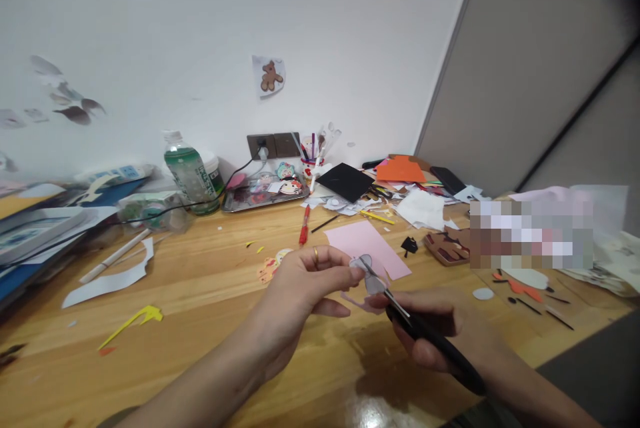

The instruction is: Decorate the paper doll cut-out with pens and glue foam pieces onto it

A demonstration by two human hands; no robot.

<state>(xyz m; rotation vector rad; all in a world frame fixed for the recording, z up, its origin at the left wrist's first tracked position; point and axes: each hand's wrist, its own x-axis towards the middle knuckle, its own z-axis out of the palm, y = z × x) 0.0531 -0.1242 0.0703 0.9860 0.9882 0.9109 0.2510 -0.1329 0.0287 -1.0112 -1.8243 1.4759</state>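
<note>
Between the thumb and fingers of my left hand (300, 288), which wears a ring, is a small pale piece of paper (375, 283) with a rounded outline. My right hand (450, 321) grips black-handled scissors (440, 351), their blades pointing toward the paper and meeting its lower edge. How far the blades are parted I cannot tell. A narrow pinkish strip (367, 306) shows just below the paper, between the hands. Beyond them a pink sheet (363, 241) lies on the wooden table (200, 328). A yellow-orange paper cutout (267, 270) is partly hidden behind my left hand.
A red pen (304, 227), a black paper scrap (409, 245) and a brown cutout (445, 246) lie beyond my hands. Toward the wall stand a green bottle (187, 171), a metal tray (235, 205) and a pen cup (311, 165). Yellow scraps (150, 313) are at left.
</note>
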